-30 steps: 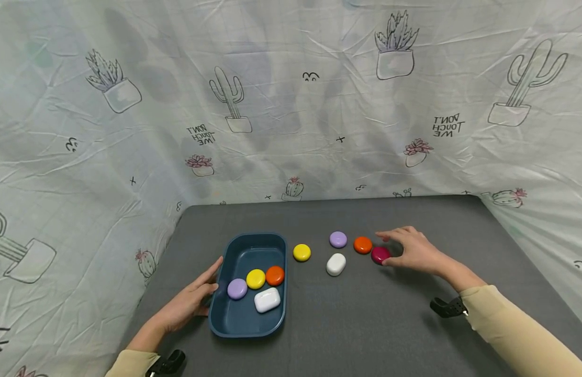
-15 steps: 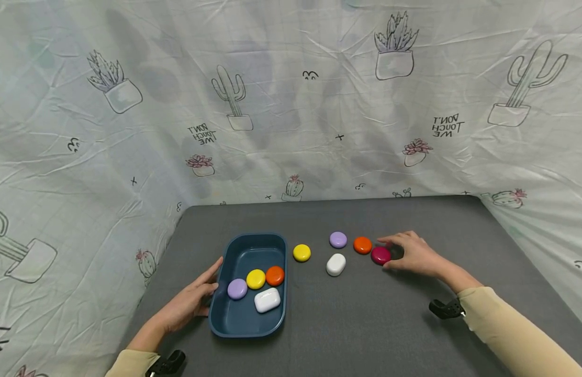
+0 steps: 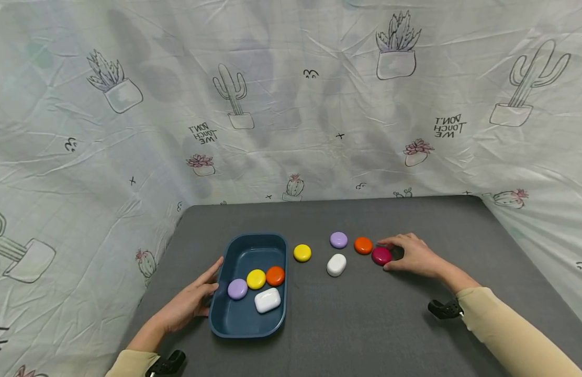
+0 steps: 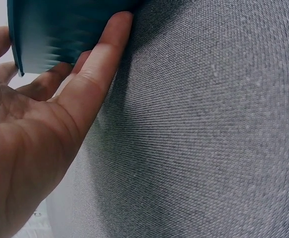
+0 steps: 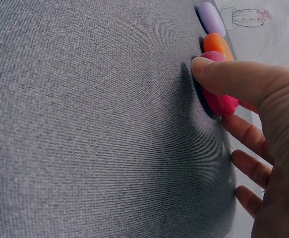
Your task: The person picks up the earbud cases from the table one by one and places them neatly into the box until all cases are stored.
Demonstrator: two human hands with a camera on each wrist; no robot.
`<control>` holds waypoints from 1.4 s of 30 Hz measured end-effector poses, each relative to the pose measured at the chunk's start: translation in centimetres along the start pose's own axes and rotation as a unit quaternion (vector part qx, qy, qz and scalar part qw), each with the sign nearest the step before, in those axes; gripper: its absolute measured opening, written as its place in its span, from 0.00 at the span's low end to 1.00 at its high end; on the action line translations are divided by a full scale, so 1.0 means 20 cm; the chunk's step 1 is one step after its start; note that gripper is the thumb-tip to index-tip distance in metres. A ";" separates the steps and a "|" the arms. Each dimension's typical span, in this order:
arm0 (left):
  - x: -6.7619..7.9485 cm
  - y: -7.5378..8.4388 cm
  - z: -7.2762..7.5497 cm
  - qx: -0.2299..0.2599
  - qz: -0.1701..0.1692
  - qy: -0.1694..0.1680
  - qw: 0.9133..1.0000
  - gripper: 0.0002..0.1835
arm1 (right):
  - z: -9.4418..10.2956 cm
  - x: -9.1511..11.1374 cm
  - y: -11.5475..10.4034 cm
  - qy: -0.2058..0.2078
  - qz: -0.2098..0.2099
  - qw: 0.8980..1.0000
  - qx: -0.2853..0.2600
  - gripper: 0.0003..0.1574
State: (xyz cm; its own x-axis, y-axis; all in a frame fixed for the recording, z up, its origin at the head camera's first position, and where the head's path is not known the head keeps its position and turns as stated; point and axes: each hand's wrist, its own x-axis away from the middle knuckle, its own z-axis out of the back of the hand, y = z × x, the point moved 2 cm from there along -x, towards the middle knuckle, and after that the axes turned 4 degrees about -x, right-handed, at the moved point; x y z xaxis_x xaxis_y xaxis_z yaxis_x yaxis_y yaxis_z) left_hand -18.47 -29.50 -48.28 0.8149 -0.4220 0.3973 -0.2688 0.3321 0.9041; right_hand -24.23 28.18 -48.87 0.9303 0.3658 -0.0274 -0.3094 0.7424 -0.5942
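Crimson disc lay on grey bench, furthest R of the loose pcs, w/ R hand on it: thumb at near edge, forefinger at far edge, i.e. pinching it. R wrist cam had the thumb laid over the disc, other fingers bent & spread apart.

Orange disc sat just beside it on the L; couldn't tell if they touched. Further L, lilac disc, & nearer the person, white oblong pc. Yellow disc was L of those, nr the R wall of blue tray.

Tray stood flat on bench, long sides running away from person. Inside, close together in slanted row L to R: second lilac disc, second yellow disc, second orange disc; second white oblong lay nearer the person. L hand was at tray's outer L wall, touching it, fingers mostly straight & spread.

Both arms: beige sleeves, black wrist straps. Bkgd: pale curtain w/ potted-cactus prints & reversed lettering.
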 end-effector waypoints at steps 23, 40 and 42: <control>0.00 0.01 0.00 -0.003 0.007 0.009 1.000 0.35 | -0.01 -0.02 0.02 -0.003 -0.007 1.000 -0.017 0.38; 0.00 0.01 0.00 -0.003 0.010 0.015 1.000 0.35 | 0.05 -0.03 -0.05 0.032 0.001 0.999 -0.041 0.34; 0.00 0.01 0.00 -0.003 0.009 0.014 1.000 0.35 | 0.06 -0.04 -0.08 0.033 0.005 0.999 -0.041 0.34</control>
State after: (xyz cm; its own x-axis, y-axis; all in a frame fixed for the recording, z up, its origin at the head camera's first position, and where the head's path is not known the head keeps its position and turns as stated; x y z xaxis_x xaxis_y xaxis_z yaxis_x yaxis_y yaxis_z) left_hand -18.52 -29.49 -48.13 0.8242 -0.3913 0.4095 -0.2809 0.3455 0.8954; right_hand -24.73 27.38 -46.83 0.9390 0.3330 -0.0858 -0.3046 0.6897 -0.6569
